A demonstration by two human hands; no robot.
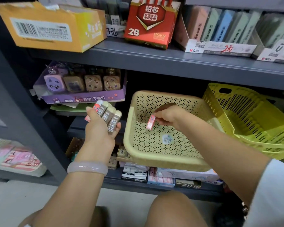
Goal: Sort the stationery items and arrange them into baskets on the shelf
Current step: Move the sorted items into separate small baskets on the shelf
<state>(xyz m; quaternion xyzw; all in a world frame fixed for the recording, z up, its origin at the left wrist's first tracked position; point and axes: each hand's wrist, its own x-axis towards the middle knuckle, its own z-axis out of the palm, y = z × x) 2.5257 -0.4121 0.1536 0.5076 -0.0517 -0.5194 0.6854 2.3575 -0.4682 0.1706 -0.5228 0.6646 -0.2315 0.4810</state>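
At centre frame the right hand (166, 116) reaches into a beige perforated basket (162, 158), its fingers pinched together on the top end of a small pink eraser (150, 122) that hangs upright just above the basket floor. A round label (167, 139) sticks to that floor below the eraser. The basket is tilted, its near rim lower, and rests on packs of stationery on the lower shelf. To its right, at the right edge of the frame, a yellow-green slotted basket (252, 122) leans at a steeper tilt, touching the beige one.

Left of centre, the left hand (100, 128) is curled round a bundle of erasers: three brown-sleeved 2B erasers (111, 122) side by side, and pink erasers (96, 108) at the thumb side. A pale bangle (87, 167) circles the left wrist.

Behind this hand, a purple display tray of pencil sharpeners (82, 86) sits on the middle level. On the top shelf (154, 61) stand a yellow carton (53, 28) at upper left, a red 2B lead box (151, 23) at upper centre and pastel packs in white trays (220, 48) at upper right.
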